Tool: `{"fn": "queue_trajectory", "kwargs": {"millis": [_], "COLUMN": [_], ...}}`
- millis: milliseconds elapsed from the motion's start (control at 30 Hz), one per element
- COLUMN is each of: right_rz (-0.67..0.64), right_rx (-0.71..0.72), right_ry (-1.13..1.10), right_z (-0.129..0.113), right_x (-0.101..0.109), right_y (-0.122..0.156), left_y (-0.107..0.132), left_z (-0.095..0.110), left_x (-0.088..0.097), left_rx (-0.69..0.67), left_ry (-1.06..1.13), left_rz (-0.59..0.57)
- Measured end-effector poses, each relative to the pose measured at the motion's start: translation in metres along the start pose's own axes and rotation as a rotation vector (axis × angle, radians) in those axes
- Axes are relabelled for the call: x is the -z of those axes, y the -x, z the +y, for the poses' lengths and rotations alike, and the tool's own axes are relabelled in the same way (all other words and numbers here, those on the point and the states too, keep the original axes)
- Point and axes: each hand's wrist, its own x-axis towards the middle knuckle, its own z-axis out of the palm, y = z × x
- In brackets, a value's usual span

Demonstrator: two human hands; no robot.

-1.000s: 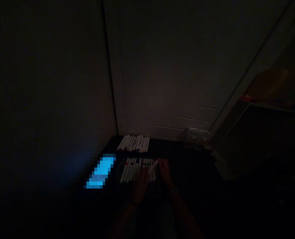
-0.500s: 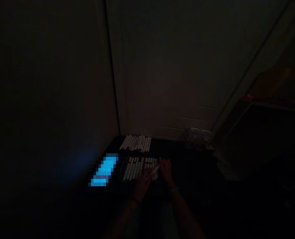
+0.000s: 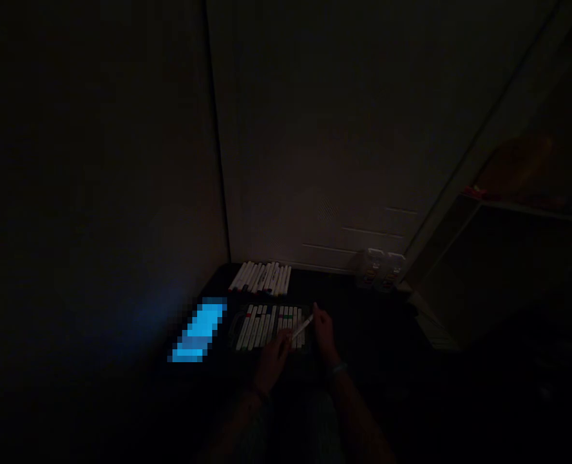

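In the dim head view a white marker [image 3: 302, 327] slants between my two hands. My left hand [image 3: 276, 353] is closed around its lower end. At the upper end, the fingers of my right hand [image 3: 323, 330] are pinched together on it. Under and beside my hands lies a row of white markers [image 3: 259, 328], some with coloured bands, set side by side in a dark case [image 3: 235, 332]. My left hand covers part of this row.
Farther back, several more white markers [image 3: 261, 278] lie in a group by the wall. A blurred bright blue screen [image 3: 199, 330] is at the left. Clear plastic packages [image 3: 381, 269] stand at the back right of the dark table [image 3: 373, 328]. Shelving [image 3: 513, 205] is on the right.
The marker between my hands has shifted slightly, and my right hand has moved a little to the right. My left hand has drawn slightly lower. The view has shifted a little.
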Motion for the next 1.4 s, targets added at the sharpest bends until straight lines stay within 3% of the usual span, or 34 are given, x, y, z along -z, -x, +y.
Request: {"fn": "queue_trajectory", "kwargs": {"millis": [400,667,1133,1400], "right_rz": [-0.151,-0.077,-0.140,-0.004], "right_rx": [-0.033,-0.103,-0.053,0.113], "right_ry": [-0.037,-0.123,-0.069,0.206], "right_z": [-0.007,0.002,0.011,0.018], "right_x": [-0.001,-0.003,-0.002,-0.005], "right_y": [0.005,0.002,0.001,0.004], "left_y": [0.001,0.000,0.001,-0.001], "left_z": [0.006,0.000,0.009,0.013], "left_x": [0.002,-0.003,0.003,0.004], "left_rx": [0.014,-0.142,-0.112,-0.044], "left_ry": [-0.067,-0.241,-0.171,-0.069], "left_rz": [-0.018,-0.091,-0.129,-0.189]}}
